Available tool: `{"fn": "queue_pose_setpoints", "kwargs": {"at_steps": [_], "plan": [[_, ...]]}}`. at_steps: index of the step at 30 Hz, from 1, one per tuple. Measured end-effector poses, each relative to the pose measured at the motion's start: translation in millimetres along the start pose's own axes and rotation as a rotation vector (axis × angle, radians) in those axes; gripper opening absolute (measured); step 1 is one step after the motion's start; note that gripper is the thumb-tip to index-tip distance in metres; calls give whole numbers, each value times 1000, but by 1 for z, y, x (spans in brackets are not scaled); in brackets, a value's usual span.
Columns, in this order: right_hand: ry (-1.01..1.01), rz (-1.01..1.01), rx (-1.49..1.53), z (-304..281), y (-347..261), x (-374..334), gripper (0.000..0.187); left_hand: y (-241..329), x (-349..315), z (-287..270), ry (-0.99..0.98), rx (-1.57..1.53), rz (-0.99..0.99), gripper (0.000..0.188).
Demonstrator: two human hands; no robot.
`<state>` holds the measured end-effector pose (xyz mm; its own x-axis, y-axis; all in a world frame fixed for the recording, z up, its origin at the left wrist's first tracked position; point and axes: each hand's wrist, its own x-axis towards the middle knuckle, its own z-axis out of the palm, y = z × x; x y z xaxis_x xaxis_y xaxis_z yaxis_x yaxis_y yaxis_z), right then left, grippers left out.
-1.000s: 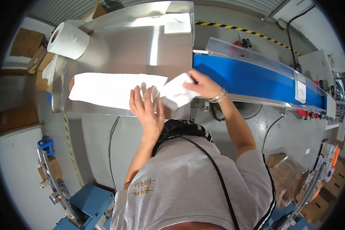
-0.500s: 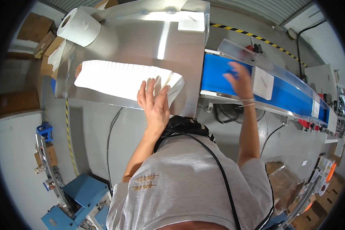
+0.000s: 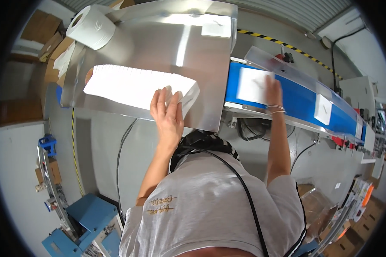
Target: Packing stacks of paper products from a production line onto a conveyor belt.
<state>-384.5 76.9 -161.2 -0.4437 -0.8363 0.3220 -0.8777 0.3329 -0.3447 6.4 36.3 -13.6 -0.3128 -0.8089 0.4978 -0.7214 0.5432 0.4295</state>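
Observation:
A long row of white square packets (image 3: 133, 83), leaning on one another like a fanned stack, lies on the metal table. My left hand (image 3: 167, 113) rests on the row's right end, its fingers apart and slightly bent. Over the blue conveyor belt (image 3: 294, 96), my right hand (image 3: 274, 90) is at the right edge of another white square packet (image 3: 250, 85). Both are smeared by motion, and the fingers seem closed on that edge. Farther along the belt sits a second white packet (image 3: 323, 109).
The metal table (image 3: 158, 43) has raised edges. A big white roll (image 3: 92, 28) stands at its back left, and a flat white packet (image 3: 216, 25) lies at its back right. A clear guard (image 3: 266, 58) runs along the belt's far side. Cardboard boxes (image 3: 40, 30) are at the left.
My right hand, empty before, is now at a white packet on the belt's left part. The packet farther along has travelled right. My left hand has shifted slightly left with the row's end.

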Motion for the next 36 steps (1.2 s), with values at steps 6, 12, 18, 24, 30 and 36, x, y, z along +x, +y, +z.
{"fn": "queue_pose_setpoints", "kwargs": {"at_steps": [6,12,18,24,30,36], "plan": [[369,176,-476,-69,-51,-5,48,-6,-4,5,32,-15,11,31],[-618,-181,855,-79,-194,10,47,-9,-4,-1,-12,16,82,30],[-784,-305,870,-54,-206,12,38,-1,2,-7,-2,0,41,30],[-84,85,648,-40,-88,-4,31,-14,1,-3,-1,4,-20,35],[39,395,-111,-67,-34,-4,38,-19,-1,-1,22,14,13,29],[-433,-132,760,-87,-166,6,52,-19,-1,-7,9,15,84,26]]}}
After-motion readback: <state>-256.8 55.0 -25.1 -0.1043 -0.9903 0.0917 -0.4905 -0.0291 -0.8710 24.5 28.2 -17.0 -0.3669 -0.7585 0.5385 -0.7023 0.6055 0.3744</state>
